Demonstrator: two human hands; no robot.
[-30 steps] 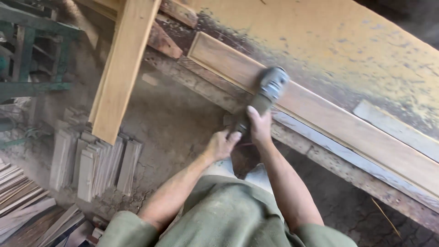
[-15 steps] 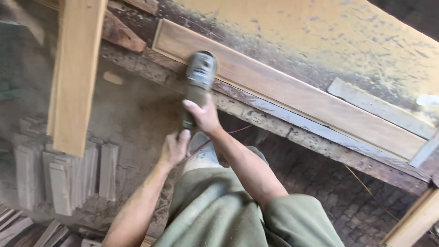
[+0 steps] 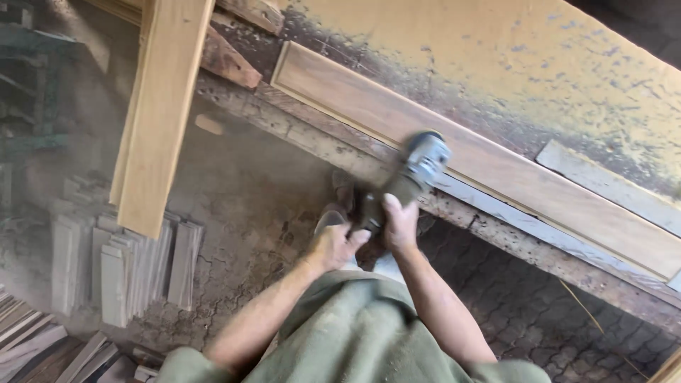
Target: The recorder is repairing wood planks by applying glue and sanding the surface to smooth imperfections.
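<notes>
Both my hands grip a grey-green angle grinder (image 3: 415,169). My right hand (image 3: 399,222) wraps its body just behind the head. My left hand (image 3: 337,245) holds the rear end of the handle. The grinder's head rests on the near edge of a long brown wooden board (image 3: 496,170) that lies along the front of a dust-covered workbench (image 3: 539,64). The tool is blurred by motion.
A pale plank (image 3: 163,106) leans out from the bench at the upper left. Short grey wood pieces (image 3: 120,262) are stacked on the dirt floor at the left. A second grey strip (image 3: 610,186) lies on the bench at right. My shoe (image 3: 330,216) shows below the grinder.
The grinder has slid right along the board's near edge, back toward its spot of one second ago, after being further left half a second ago. Both hands kept hold of it.
</notes>
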